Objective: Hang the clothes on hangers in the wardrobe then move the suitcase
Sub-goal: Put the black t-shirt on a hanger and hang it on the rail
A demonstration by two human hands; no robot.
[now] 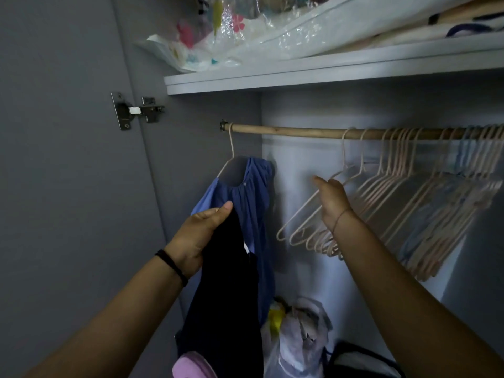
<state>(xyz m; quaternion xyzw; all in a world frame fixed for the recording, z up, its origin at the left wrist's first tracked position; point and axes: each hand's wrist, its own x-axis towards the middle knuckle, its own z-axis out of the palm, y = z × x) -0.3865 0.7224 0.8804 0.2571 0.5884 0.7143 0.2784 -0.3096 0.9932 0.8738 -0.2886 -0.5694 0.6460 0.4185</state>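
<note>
Motion blur is smearing the pale hangers (425,197) at right, making them uncountable, and the rail (300,131) is running off the right edge. The right hand (331,203) is hiding its own fingers, so its grip is unclear. The dark garment (226,296) is covering the fingers of the left hand (196,238) and dropping past the bottom edge.

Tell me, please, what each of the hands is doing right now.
Left hand: grips the dark garment.
Right hand: open, fingers out at the empty hangers, gripping nothing that shows.
</note>
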